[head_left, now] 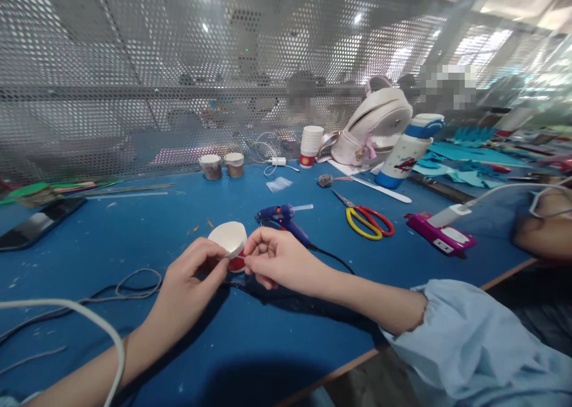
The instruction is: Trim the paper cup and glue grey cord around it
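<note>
A short red-and-white paper cup [229,238] stands tilted on the blue table, its white inside facing up. My left hand [196,270] grips the cup's near left side, thumb and fingers closed at the rim. Against the cup's right side, my right hand [281,258] has thumb and forefinger pinched together. A thin pale strand seems to run between the two hands' fingertips, too small to name. Just behind my right hand lies a blue hot glue gun [279,214] with a clear glue stick in its back end, its black cord passing to the right.
Scissors [364,217] and a purple power strip [440,234] lie to the right. Two small cups [234,165], stacked paper cups [311,145], a white backpack [375,127] and a bottle [406,157] stand behind. A phone [40,221] and grey cord [138,291] lie left. Another person's arm [543,228] rests at right.
</note>
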The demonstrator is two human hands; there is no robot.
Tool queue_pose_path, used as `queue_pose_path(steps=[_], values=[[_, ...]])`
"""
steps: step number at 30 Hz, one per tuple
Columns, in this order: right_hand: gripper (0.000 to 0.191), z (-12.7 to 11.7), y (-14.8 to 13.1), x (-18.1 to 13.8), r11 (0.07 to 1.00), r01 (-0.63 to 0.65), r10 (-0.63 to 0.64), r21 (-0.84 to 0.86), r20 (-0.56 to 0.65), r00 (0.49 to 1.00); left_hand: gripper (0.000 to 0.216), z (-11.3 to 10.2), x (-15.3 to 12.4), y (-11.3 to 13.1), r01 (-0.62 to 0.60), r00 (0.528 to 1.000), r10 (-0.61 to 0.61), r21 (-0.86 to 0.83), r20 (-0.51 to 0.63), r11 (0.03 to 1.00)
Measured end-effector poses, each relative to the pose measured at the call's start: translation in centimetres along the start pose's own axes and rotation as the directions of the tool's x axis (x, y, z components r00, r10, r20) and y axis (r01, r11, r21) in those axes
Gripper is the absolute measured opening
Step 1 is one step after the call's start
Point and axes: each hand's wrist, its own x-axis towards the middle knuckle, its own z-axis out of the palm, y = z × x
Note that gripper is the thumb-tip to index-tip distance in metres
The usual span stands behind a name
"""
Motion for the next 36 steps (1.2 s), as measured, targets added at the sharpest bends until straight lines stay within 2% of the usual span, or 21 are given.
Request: queue_pose_path(steps=[2,5,8,10,12,14,20,28,36], values=[[0.014,0.0,0.0,-0.1,0.996,0.060,-0.063,-0.062,-0.041,0.997,0.017,0.0,0.0,-0.1,0.005,1.000,-0.005,0.004,-0.002,1.000],[0.008,-0.2,0.2,-0.3,0.919,0.220,-0.262,-0.326,-0.089,0.961,0.018,0.1,-0.1,-0.1,-0.005,1.000,0.005,0.004,0.005,1.000],[0.009,-0.5,0.5,-0.4,0.751,0.369,-0.468,-0.547,-0.047,0.882,0.015,0.2,-0.1,0.1,-0.030,0.999,0.030,-0.013,0.010,0.999],[0.010,-0.7,0.7,-0.3,0.660,0.446,-0.567,-0.605,-0.011,0.824,0.014,0.1,-0.1,0.3,-0.036,0.999,0.037,-0.023,0.017,0.999],[0.010,-0.8,0.9,-0.2,0.611,0.490,-0.623,-0.622,0.004,0.783,0.014,0.0,-0.1,0.5,-0.033,0.999,0.034,-0.030,0.030,0.999],[0.010,-0.9,1.0,-0.2,0.599,0.497,-0.639,-0.628,-0.001,0.769,0.014,-0.1,-0.1,0.6,-0.029,0.999,0.031,-0.035,0.042,0.999],[0.010,-1.0,1.2,-0.1,0.619,0.449,-0.604,-0.644,-0.026,0.797,0.017,-0.3,-0.1,0.8,-0.013,0.998,0.015,-0.039,0.057,0.999],[0.010,-1.2,1.4,0.1,0.622,0.436,-0.597,-0.651,-0.033,0.801,0.017,-0.3,-0.1,0.6,-0.006,0.998,0.009,-0.036,0.069,0.999],[0.010,-1.5,1.3,0.2,0.616,0.444,-0.614,-0.651,-0.043,0.789,0.015,-0.4,-0.2,0.3,-0.023,0.997,0.026,-0.036,0.073,0.999]])
